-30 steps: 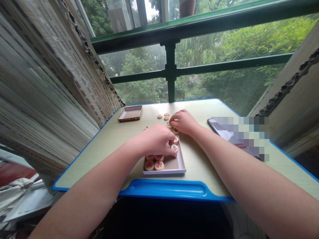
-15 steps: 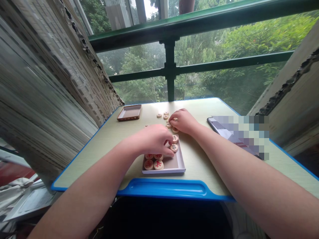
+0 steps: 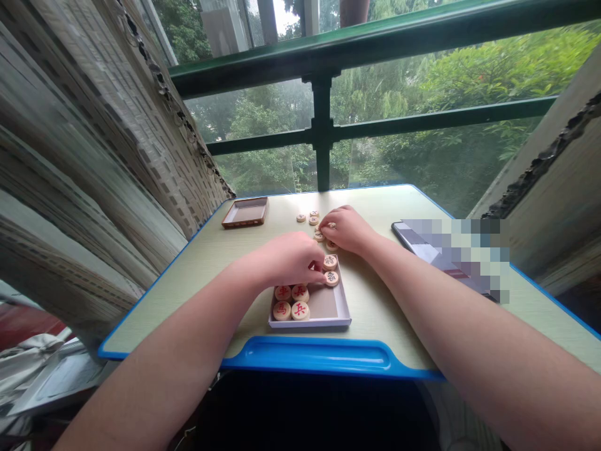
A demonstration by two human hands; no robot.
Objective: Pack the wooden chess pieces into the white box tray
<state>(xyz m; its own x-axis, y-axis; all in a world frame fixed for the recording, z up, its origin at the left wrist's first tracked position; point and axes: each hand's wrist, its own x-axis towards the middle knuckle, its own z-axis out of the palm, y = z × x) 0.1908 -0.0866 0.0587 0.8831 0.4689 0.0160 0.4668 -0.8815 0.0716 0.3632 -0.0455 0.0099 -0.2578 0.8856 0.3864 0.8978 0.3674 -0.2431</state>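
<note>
Inside the box [image 3: 323, 323], nearer black-lettered piece [image 3: 332, 278], against left grip [image 3: 300, 257]

- Left hand [image 3: 300, 257]: covers the far left of the box [image 3: 323, 307].
- Right hand [image 3: 347, 228]: partly hides 1 disc [image 3: 332, 226].
- 3 farthest discs [image 3: 301, 218]: characters too small to read.
- Device [image 3: 417, 250]: right part pixelated.
- Left forearm [image 3: 183, 332]: cut off at the bottom edge.

Blue-rimmed, pale wood-grain table [image 3: 197, 263]: brightened at its far edge by daylight.
Dark-green metal window bars [image 3: 322, 128]: mounted just beyond the table's far edge.
Clear glass panes [image 3: 263, 113]: held between the bars; leafy green trees [image 3: 493, 69] are seen through them, beyond the table.
Dark-trimmed, beige-grey fabric curtains [image 3: 94, 138]: hung left and right of the table.
</note>
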